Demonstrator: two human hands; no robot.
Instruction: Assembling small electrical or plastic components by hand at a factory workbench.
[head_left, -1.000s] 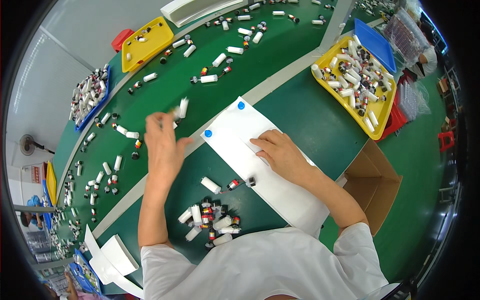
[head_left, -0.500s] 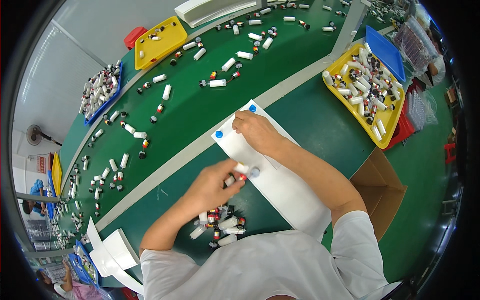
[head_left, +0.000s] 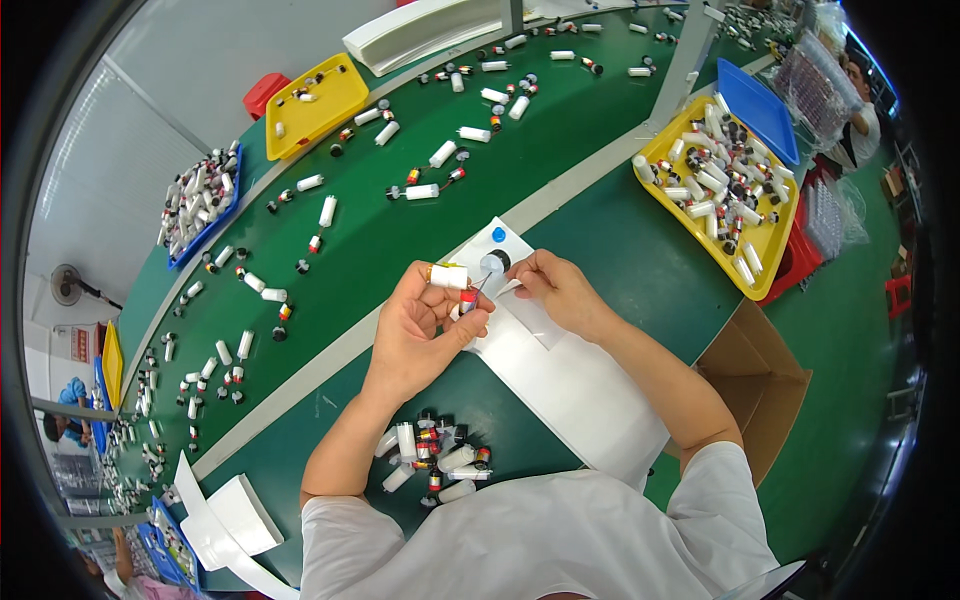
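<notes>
My left hand (head_left: 402,338) is raised over the upper end of a long white sheet (head_left: 605,405), its fingers closed around a wired assembly. The assembly has a white cylinder (head_left: 449,277), a small red-and-black part (head_left: 467,299) and a translucent round cap (head_left: 492,264) with a black piece, joined by thin wires. Beside the cap, my right hand (head_left: 566,296) is pinched; a pale bit shows by its fingertips, too small to name. One blue pin (head_left: 498,234) shows at the sheet's top corner. Close to my body lies a heap of similar assemblies (head_left: 458,457).
To the right stands a yellow tray (head_left: 650,178) full of assemblies, with a blue tray (head_left: 757,108) behind and an open cardboard box (head_left: 765,385) below. More assemblies lie along the green conveyor (head_left: 350,260) beyond a pale rail (head_left: 350,348). White sheets (head_left: 240,515) lie at lower left.
My left hand has moved up and right with the assembly, turning it palm-up. My right hand has come off the sheet's upper end, down and right, to meet it.
</notes>
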